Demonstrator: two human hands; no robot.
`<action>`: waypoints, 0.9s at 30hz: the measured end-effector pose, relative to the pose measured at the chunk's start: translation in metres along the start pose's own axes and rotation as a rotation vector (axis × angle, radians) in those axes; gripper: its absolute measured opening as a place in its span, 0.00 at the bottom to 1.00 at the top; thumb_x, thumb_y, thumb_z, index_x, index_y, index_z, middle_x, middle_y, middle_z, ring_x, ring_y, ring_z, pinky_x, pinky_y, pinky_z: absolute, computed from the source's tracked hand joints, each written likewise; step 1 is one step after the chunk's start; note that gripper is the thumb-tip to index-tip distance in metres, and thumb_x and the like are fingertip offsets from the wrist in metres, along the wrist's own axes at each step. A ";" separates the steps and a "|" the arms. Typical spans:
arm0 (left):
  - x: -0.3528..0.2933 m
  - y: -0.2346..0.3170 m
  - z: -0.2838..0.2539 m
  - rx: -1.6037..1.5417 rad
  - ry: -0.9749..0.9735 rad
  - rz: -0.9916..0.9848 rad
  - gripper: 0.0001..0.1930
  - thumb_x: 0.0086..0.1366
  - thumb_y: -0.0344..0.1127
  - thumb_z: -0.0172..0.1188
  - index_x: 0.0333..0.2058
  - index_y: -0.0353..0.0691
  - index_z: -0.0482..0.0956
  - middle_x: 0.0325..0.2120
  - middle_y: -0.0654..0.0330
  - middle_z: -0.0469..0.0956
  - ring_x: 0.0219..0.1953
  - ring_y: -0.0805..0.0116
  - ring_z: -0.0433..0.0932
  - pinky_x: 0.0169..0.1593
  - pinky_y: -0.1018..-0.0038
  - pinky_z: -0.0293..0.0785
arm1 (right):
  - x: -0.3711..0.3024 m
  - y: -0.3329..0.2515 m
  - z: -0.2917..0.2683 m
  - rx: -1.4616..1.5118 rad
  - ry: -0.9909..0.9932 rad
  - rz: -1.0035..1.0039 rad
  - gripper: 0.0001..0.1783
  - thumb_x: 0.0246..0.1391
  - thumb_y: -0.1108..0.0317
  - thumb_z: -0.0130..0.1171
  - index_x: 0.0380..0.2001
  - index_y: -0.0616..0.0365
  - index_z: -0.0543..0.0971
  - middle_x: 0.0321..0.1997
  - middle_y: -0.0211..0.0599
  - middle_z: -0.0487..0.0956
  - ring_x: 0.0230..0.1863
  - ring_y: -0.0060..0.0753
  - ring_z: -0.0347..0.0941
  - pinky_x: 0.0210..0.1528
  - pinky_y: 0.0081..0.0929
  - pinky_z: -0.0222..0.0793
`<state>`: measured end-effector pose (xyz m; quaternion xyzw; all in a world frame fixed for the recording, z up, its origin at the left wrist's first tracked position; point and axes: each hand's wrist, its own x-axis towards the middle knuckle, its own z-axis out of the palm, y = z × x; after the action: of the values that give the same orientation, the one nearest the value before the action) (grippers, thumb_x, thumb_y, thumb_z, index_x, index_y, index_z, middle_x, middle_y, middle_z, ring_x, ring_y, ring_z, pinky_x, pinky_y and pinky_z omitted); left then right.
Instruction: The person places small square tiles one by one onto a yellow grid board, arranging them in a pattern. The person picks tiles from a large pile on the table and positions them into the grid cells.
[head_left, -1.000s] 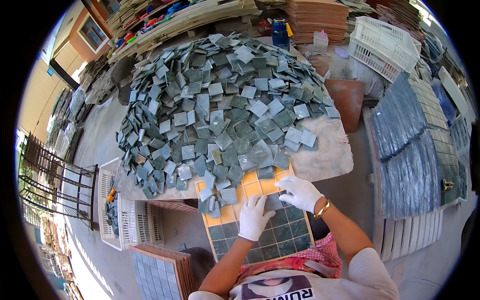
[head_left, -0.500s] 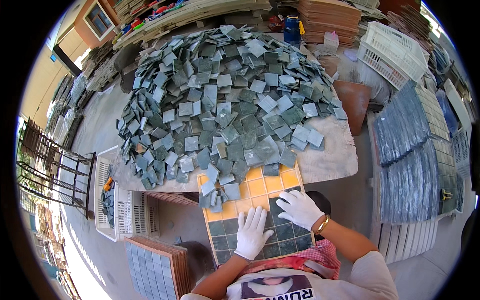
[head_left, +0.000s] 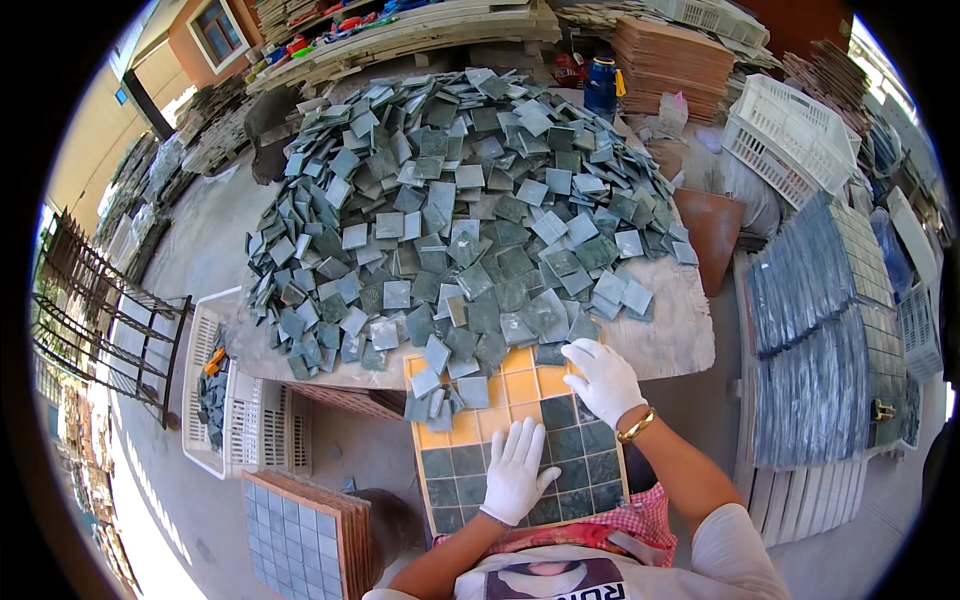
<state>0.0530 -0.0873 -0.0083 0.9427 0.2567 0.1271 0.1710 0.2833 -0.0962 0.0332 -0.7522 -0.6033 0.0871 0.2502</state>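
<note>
My gloved left hand [head_left: 515, 472] lies flat, fingers stretched out, on dark green square tiles [head_left: 570, 443] set in a wood-edged grid tray [head_left: 424, 488]. The tray's far part shows bare orange-yellow cells [head_left: 520, 387]. My gloved right hand [head_left: 604, 382] is at the tray's far right corner, its thumb apart from its fingers. Those fingertips are beside a loose tile at the pile's near edge; I see nothing held. A big heap of loose grey-green tiles [head_left: 450, 220] covers the table, and several tiles [head_left: 437, 355] spill onto the tray's far left cells.
The pale table [head_left: 672, 335] ends just beyond my hands. White crates [head_left: 262, 425] with tiles stand at left, beside a stack of tiled panels [head_left: 295, 535]. Wrapped tile stacks [head_left: 815, 385] rise at right. A blue jug [head_left: 601, 88] stands behind the heap.
My right hand has moved away from me, from the dark tiles to the tray's far right corner. The left hand remains flat on the tiles. The view has shifted slightly.
</note>
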 end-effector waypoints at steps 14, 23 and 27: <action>0.053 -0.067 -0.047 0.173 0.221 -0.114 0.33 0.49 0.39 0.67 0.55 0.37 0.69 0.53 0.54 0.69 0.57 0.54 0.66 0.60 0.60 0.60 | 0.005 -0.001 0.004 0.369 -0.277 0.054 0.26 0.53 0.60 0.57 0.54 0.58 0.71 0.46 0.50 0.77 0.48 0.52 0.73 0.50 0.38 0.69; 0.056 -0.100 -0.057 0.237 0.055 -0.027 0.29 0.44 0.40 0.70 0.47 0.42 0.72 0.44 0.59 0.70 0.50 0.59 0.69 0.50 0.63 0.66 | 0.016 -0.025 0.029 0.389 -0.262 -0.073 0.15 0.57 0.63 0.53 0.45 0.56 0.78 0.39 0.46 0.80 0.42 0.48 0.76 0.46 0.35 0.70; 0.048 -0.098 -0.059 0.113 0.207 -0.044 0.28 0.46 0.38 0.68 0.48 0.40 0.72 0.46 0.56 0.71 0.49 0.56 0.72 0.50 0.63 0.69 | 0.009 -0.027 0.036 0.238 -0.170 -0.146 0.14 0.57 0.63 0.52 0.44 0.54 0.78 0.37 0.46 0.80 0.42 0.51 0.74 0.45 0.40 0.70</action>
<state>0.0308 0.0325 0.0147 0.9268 0.3004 0.2055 0.0927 0.2462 -0.0739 0.0165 -0.6613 -0.6608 0.2030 0.2911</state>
